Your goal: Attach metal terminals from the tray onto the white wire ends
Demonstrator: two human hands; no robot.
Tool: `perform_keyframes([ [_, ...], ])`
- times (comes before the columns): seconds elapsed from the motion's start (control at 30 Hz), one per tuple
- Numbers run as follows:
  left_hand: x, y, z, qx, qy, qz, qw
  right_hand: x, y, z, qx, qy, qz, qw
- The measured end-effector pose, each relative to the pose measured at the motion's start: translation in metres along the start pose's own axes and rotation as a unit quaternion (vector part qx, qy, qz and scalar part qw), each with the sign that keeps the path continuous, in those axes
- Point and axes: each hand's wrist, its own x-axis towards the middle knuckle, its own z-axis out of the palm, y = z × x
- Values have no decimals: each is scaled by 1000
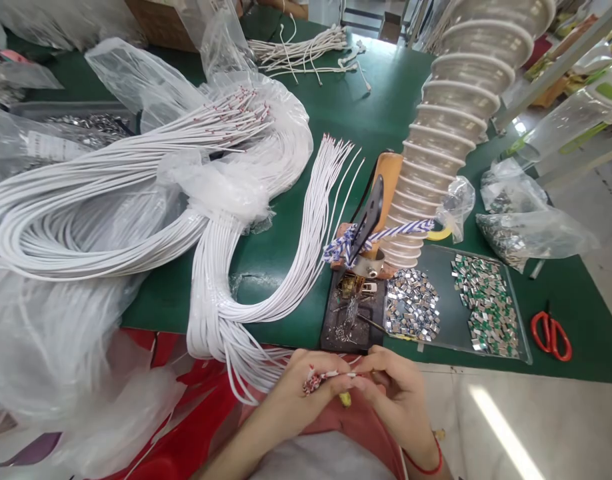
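Together, the left hand (302, 385) and right hand (401, 403) pinch the wires (331, 375), just in front of the table (383, 110). They look light and bendy, maybe a bit slippery, so best hold close to their red tips (311, 383).

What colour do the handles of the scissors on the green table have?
The scissors' handles are red, as the head view shows.
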Motion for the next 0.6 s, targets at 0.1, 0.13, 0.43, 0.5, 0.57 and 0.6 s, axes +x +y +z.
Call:
perform_keyframes([
  [0.1, 3, -1, -3, 1, 20, 0, 1000, -2, 5, 0, 10, -10, 23, 1000],
  [0.13, 3, -3, -4, -7, 24, -6, 1000, -3, 7, 0, 17, -17, 34, 999],
  [0.43, 4, -7, -11, -138, 24, -88, 986, 0, 9, 6, 69, -26, 57, 996],
  [0.5, 5, -5, -14, -115, 28, -86, 989, 1, 8, 6, 59, -27, 54, 996],
  [0.57, 5, -3, -18, -70, 30, -61, 995, 2, 8, 4, 39, -29, 55, 997],
  [0.6, 5, -2, -20, -49, 29, -42, 997, 2, 8, 2, 29, -35, 58, 997],
])
